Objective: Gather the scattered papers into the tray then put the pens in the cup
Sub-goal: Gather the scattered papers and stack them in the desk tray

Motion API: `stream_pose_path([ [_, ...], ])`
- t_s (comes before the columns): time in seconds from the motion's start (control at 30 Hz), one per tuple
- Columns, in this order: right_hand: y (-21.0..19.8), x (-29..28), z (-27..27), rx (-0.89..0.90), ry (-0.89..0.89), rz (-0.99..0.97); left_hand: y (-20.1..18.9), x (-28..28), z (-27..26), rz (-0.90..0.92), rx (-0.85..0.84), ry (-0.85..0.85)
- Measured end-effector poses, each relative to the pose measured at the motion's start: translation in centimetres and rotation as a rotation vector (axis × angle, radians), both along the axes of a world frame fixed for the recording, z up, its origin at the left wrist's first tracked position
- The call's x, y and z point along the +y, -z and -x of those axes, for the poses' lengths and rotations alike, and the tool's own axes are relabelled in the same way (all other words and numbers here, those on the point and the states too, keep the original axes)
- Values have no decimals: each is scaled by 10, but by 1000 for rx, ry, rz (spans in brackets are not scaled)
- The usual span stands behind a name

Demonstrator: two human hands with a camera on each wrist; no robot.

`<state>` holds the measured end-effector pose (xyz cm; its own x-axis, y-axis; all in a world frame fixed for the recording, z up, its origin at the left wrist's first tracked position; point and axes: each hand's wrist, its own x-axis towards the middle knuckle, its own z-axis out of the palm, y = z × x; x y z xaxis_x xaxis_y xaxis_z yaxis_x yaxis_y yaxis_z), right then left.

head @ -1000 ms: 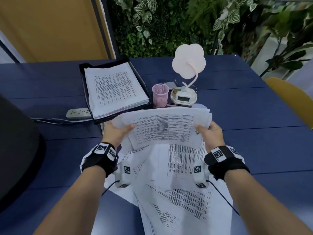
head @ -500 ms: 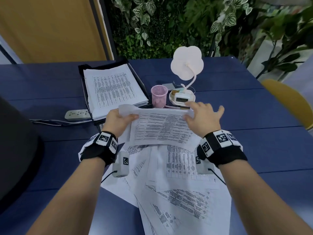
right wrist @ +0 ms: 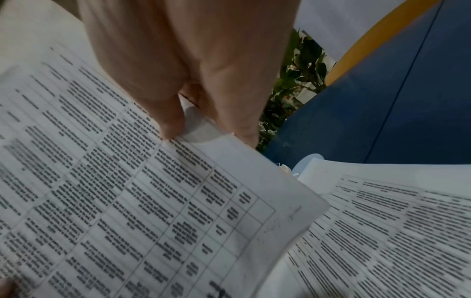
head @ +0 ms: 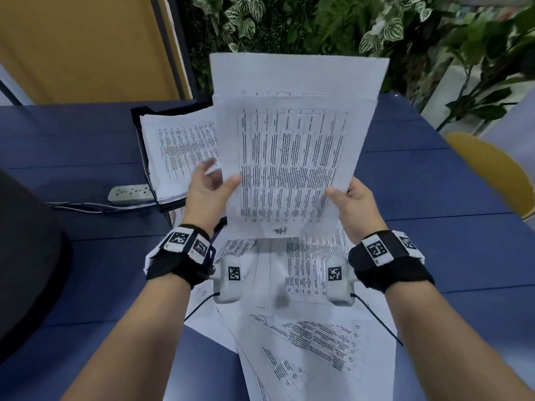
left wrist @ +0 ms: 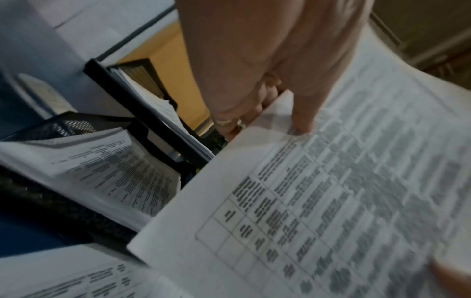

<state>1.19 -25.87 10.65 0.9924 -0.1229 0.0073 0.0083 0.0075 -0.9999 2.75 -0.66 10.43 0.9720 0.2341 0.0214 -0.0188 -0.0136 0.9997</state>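
Note:
I hold a bundle of printed papers (head: 292,157) upright over the blue table. My left hand (head: 220,178) pinches its lower left edge, thumb in front and fingers behind. My right hand (head: 343,195) pinches the lower right edge the same way. The wrist views show each thumb pressed on the papers (left wrist: 331,201) (right wrist: 127,191). More scattered papers (head: 307,337) lie under my wrists. The black tray (head: 138,117) at the back left holds a stack of sheets (head: 179,146). The raised bundle hides the cup and pens.
A white power strip (head: 130,193) with its cable lies left of the tray. A dark rounded object (head: 26,256) fills the left edge. A yellow chair (head: 492,172) stands at the right. Plants (head: 318,24) line the back of the table (head: 434,227).
The bundle was held sideways and low; it now stands upright and higher. My right hand left the top edge and now grips the lower right edge. The cup and lamp are now covered.

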Motion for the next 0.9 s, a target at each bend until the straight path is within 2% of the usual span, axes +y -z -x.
stream_pose_path([
  [0.13, 14, 5, 3, 15, 65, 18, 13, -15, 6, -97, -41, 4],
  [0.33, 58, 2, 14, 180, 65, 137, 46, -27, 23, -149, 143, 105],
  [0.43, 62, 3, 17, 208, 63, 136, 45, -30, 25, -200, 172, 143],
  [0.6, 67, 3, 14, 272, 64, 149, 31, -26, 22, -112, 199, 130],
  [0.77, 65, 9, 17, 401, -5, 153, 22, -15, 8, 30, 188, 36],
  [0.9, 57, 25, 10, 353, -15, 129, 12, -3, 0, -1, 140, -47],
])
